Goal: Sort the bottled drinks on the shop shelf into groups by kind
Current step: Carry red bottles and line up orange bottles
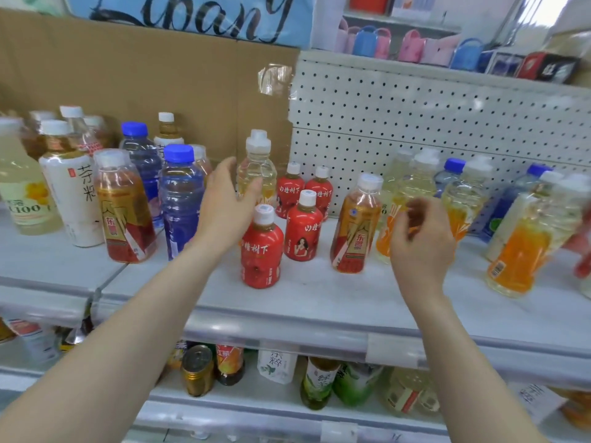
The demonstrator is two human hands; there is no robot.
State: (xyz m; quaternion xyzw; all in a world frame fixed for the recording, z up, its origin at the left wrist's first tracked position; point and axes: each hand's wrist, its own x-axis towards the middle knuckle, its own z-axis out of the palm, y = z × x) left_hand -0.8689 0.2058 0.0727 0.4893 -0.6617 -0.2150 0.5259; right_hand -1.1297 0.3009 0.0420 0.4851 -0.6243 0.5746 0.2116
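Note:
Several small red bottles [262,249] stand together mid-shelf. Behind them rises a pale yellow drink bottle [257,164]; my left hand [225,203] reaches toward it with fingers spread, the thumb touching or nearly touching its side. My right hand [419,238] hovers with loosely curled fingers holding nothing, in front of pale yellow bottles with orange labels [415,187]. An amber tea bottle [356,225] stands just left of that hand. Another amber tea bottle [123,207], blue water bottles [180,196] and a white-labelled bottle [72,193] crowd the left side.
The white shelf board [319,292] has bare room along its front edge. More orange-labelled and blue-capped bottles [518,247] stand at the right. Cardboard [144,75] and pegboard [415,116] back the shelf. The lower shelf holds cans and green tea bottles [316,382].

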